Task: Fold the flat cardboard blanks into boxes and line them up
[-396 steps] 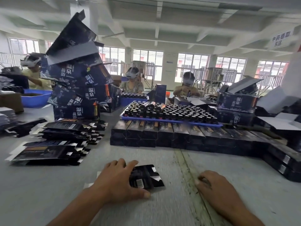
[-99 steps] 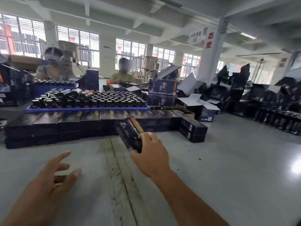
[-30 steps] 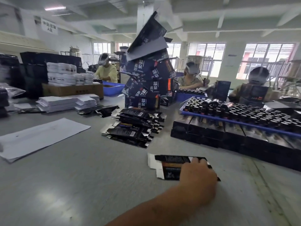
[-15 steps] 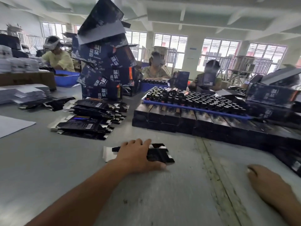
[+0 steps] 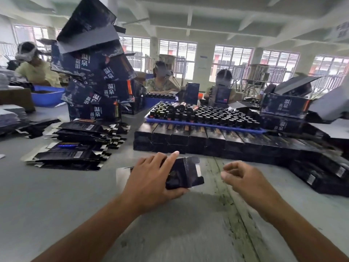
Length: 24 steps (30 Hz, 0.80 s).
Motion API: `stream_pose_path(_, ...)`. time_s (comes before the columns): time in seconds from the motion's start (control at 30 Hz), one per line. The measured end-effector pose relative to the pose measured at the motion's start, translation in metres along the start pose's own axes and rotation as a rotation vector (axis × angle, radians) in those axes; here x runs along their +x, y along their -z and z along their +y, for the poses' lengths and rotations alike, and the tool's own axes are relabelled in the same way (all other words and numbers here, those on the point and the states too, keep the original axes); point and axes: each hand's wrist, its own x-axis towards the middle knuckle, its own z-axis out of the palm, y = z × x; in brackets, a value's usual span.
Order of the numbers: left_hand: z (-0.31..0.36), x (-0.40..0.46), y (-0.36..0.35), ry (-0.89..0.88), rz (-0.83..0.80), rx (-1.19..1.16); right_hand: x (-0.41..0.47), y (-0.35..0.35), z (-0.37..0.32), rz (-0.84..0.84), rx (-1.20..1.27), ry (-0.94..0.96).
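My left hand (image 5: 153,178) grips a dark flat cardboard blank (image 5: 186,173) just above the grey table, thumb under its near edge and fingers over its top. The blank's right end sticks out past my fingers and is lifted. My right hand (image 5: 243,178) hovers to the right of the blank, fingers loosely curled, holding nothing. A row of folded dark boxes (image 5: 207,141) stands lined up behind my hands and turns toward me at the right (image 5: 324,173). Stacks of flat blanks (image 5: 75,148) lie at the left.
A blue tray of dark bottles (image 5: 204,116) sits on the box row. A leaning tower of large printed cartons (image 5: 94,78) rises at the left, more cartons (image 5: 285,106) at the right. Three people work across the table. A blue bin (image 5: 47,95) is far left.
My left hand has pulled the blank nearer and lifted it off the table. My right hand has come up from the table edge toward the blank. The view has swung right.
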Motion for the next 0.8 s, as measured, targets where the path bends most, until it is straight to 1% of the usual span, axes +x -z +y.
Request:
stream_pose_path(0.13, 0.018, -0.003, 0.006, -0.100, 0.045, -0.063, -0.014, -0.009, -0.013, 0.004, 0.143, 0.055)
stream_pose_path(0.3, 0.036, -0.006, 0.010, -0.225, 0.122, -0.073, -0.031, -0.006, -0.008, -0.157, 0.285, 0.076)
stream_pose_path(0.47, 0.043, -0.005, 0.013, -0.288, 0.166, -0.138, -0.032, 0.008, -0.003, -0.243, 0.387, 0.049)
stream_pose_path(0.63, 0.044, -0.004, 0.013, -0.374, 0.188, -0.106, -0.034, 0.002, -0.003, -0.200, 0.302, 0.175)
stream_pose_path(0.8, 0.043, -0.003, 0.016, -0.400, 0.188, 0.001, -0.035, -0.003, -0.002, -0.126, 0.264, 0.196)
